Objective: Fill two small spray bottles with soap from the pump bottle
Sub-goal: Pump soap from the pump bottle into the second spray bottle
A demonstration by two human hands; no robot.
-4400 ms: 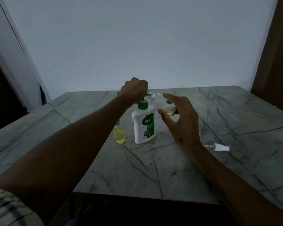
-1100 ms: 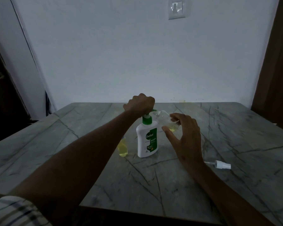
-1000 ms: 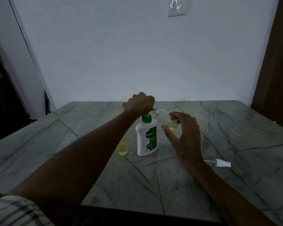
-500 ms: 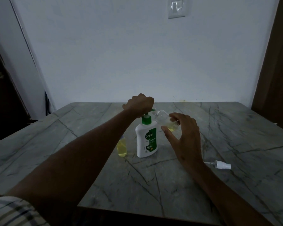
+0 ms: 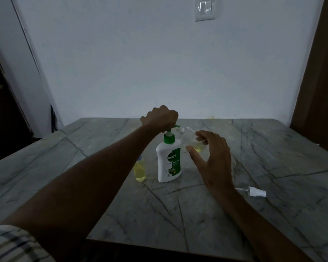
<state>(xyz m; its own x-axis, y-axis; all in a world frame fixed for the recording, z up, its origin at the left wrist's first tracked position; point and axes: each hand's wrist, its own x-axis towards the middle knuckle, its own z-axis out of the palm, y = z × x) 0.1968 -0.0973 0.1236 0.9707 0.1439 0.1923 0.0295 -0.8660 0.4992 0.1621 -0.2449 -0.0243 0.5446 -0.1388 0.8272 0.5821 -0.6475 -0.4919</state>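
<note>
A white pump bottle (image 5: 169, 163) with a green pump and label stands mid-table. My left hand (image 5: 160, 118) is closed over its pump head from above. My right hand (image 5: 212, 157) holds a clear small spray bottle (image 5: 192, 139) tilted, its open neck at the green nozzle; a little yellow soap sits in its lower end. A second small bottle (image 5: 140, 172), filled with yellow soap, stands upright just left of the pump bottle, partly hidden by my left forearm. A white spray cap (image 5: 257, 191) with its tube lies on the table to the right.
The grey marble table (image 5: 273, 157) reaches the white back wall. A dark wooden panel (image 5: 318, 82) rises at the right, a dark doorway (image 5: 6, 110) at the left. A wall switch (image 5: 204, 9) sits high on the wall.
Both hands hold the same grip throughout. The pump head has risen and dipped slightly under my left hand. The view has tilted up since the oldest frame.
</note>
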